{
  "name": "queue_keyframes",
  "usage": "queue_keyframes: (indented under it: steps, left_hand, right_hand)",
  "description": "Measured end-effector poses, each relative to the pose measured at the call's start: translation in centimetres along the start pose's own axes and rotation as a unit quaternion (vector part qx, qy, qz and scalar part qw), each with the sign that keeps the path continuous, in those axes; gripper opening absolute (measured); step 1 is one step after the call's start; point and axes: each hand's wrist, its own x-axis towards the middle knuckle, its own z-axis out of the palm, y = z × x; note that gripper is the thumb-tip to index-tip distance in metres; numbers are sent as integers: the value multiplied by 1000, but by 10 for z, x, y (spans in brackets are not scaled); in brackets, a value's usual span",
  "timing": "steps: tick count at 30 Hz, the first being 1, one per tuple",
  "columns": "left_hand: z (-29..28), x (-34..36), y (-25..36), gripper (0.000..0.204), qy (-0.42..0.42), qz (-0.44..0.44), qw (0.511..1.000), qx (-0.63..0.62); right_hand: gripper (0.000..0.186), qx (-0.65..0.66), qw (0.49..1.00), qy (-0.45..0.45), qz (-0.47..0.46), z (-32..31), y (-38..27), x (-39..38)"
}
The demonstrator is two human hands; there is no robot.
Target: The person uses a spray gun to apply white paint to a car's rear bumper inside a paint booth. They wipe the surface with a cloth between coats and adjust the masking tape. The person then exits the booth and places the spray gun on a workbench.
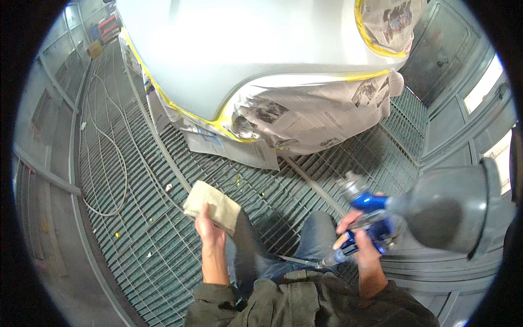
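Left hand (210, 231): my fingers pinch a folded tan cloth (212, 204), centre-left of frame.
Right hand (359, 240): closed round the blue spray gun (370, 215) with its grey cup (452, 210), lower right.
Risk: I judge a trigger squeeze could mist the silver car panel (239, 49) or newspaper masking (310, 117) above.
Hose (297, 260): could snag my knee.

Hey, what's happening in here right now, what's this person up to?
A person stands on a metal grate floor beside a silver car body whose wheel area is masked with newspaper and yellow tape. The right hand grips a blue spray gun with a large grey cup, its nozzle pointing toward the car. The left hand holds a folded beige cloth. A hose lies looped on the floor.
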Motion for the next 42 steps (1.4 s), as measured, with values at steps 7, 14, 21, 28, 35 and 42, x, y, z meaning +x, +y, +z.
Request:
queue_keyframes:
  steps: [7,14,21,28,35,42]
  left_hand:
    - [68,68,50,46,8,142,990,23]
    - [183,97,121,50,-42,297,947,116]
    - [212,77,98,47,-56,342,932,108]
    - [193,86,70,49,-68,333,938,67]
    - [187,115,68,51,-96,348,930,65]
    - [219,130,99,60,-133,415,893,112]
  right_hand:
    - [88,77,994,56,-57,-46,-1,-31]
    - [86,50,987,154,-25,-68,16,-52]
    - [78,93,993,72,28,-100,37,-66]
    - [83,95,992,9,82,-116,60,-59]
    - [83,67,991,64,101,-101,69,-56]
    - [79,42,984,95,148,-90,65,-59]
